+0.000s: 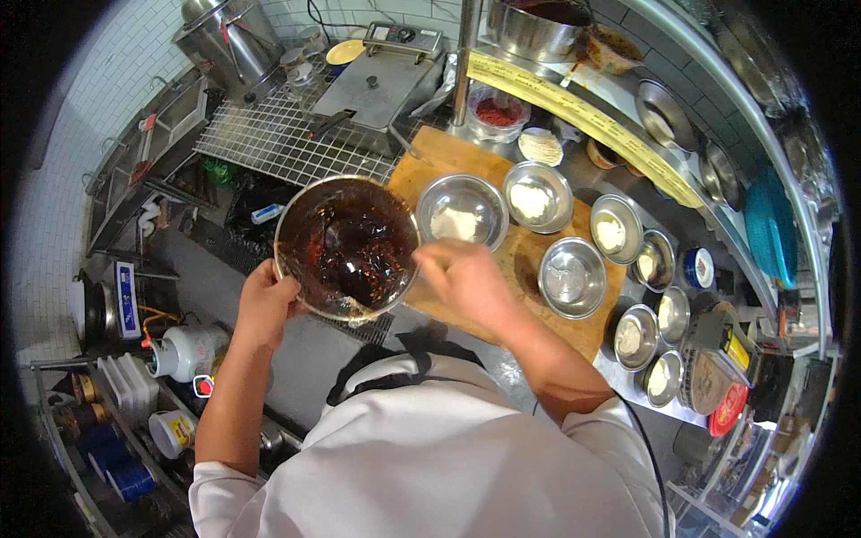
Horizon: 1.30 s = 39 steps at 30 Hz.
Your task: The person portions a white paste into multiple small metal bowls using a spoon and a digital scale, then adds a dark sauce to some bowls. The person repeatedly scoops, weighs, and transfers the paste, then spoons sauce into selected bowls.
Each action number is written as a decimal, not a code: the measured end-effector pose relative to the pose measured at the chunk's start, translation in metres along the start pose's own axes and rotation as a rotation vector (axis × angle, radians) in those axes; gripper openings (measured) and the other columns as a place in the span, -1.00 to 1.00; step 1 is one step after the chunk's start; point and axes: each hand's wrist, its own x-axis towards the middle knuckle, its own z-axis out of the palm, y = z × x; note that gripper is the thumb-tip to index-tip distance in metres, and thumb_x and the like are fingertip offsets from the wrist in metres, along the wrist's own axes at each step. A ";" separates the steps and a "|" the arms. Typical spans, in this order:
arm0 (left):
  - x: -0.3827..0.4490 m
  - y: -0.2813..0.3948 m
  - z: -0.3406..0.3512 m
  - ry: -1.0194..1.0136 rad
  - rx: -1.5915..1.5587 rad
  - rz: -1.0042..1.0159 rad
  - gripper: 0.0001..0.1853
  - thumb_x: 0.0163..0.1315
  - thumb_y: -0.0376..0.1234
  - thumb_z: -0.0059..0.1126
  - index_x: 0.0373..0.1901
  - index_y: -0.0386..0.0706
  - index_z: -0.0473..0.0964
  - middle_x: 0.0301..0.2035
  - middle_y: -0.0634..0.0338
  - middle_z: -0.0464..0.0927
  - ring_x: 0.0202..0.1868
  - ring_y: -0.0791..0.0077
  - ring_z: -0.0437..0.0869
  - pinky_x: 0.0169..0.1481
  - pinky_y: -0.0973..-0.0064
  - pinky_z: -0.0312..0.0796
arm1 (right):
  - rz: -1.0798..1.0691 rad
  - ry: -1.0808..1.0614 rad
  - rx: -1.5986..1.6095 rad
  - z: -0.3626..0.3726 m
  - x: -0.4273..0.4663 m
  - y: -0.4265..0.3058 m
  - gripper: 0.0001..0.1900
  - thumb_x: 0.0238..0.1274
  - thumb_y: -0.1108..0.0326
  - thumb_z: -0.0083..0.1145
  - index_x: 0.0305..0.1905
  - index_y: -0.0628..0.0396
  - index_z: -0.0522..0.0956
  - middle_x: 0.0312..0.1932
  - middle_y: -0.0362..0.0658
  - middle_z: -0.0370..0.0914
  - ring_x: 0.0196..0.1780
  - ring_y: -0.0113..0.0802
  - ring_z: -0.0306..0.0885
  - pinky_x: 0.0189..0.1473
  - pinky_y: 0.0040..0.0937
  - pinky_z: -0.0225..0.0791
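A large metal bowl [348,247], coated inside with a dark red, glossy, oily sauce, is held up between my hands, left of the wooden board. My left hand [270,302] grips its lower left rim. My right hand [461,269] is closed at its right rim; whether it also holds a utensil is hidden. Just behind my right hand, a steel bowl [463,208] with white powder stands on the wooden cutting board [437,148]. Two more steel bowls are on the board, one with white powder [538,197], the other [572,278] with only a little residue visible.
Several small steel bowls with white contents [635,337] stand along the metal counter at right. A tub of red powder [498,114] is behind the board, beneath a shelf with a pot [538,30]. A lidded fryer [373,84] stands by a wire rack [282,141].
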 end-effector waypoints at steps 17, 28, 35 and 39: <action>0.088 0.042 0.023 -0.188 -0.037 0.092 -0.88 0.21 -0.53 0.08 -0.38 -0.15 0.36 -0.40 0.20 0.57 -0.45 0.60 0.58 -0.35 0.58 0.49 | 0.062 0.135 0.091 -0.014 0.043 0.034 -0.81 0.33 0.44 0.25 -0.02 0.21 0.69 -0.25 0.03 0.70 -0.21 -0.05 0.69 -0.10 -0.26 0.57; 0.116 0.070 0.048 -0.254 0.106 0.117 -0.84 0.20 -0.46 0.18 -0.41 -0.11 0.36 -0.45 0.24 0.55 -0.47 0.61 0.57 -0.38 0.59 0.48 | 0.423 0.217 0.241 -0.016 0.050 0.050 -0.82 0.45 0.39 0.17 -0.04 0.25 0.68 -0.32 0.01 0.72 -0.35 -0.36 0.71 -0.22 -0.40 0.55; 0.124 0.072 0.050 -0.308 0.165 0.128 -0.86 0.21 -0.44 0.18 -0.38 -0.10 0.37 -0.44 0.26 0.55 -0.48 0.61 0.57 -0.36 0.59 0.49 | -0.136 0.190 -0.183 -0.023 0.051 0.050 -0.81 0.38 0.41 0.23 0.00 0.20 0.69 -0.26 0.03 0.72 -0.24 -0.12 0.71 -0.19 -0.31 0.57; 0.122 0.070 0.053 -0.311 0.184 0.147 -0.92 0.21 -0.44 0.12 -0.33 -0.11 0.40 -0.41 0.26 0.58 -0.47 0.62 0.58 -0.33 0.59 0.52 | 0.090 0.206 -0.089 -0.021 0.042 0.045 -0.83 0.35 0.44 0.25 -0.03 0.19 0.71 -0.18 0.03 0.72 -0.17 -0.11 0.71 -0.12 -0.31 0.57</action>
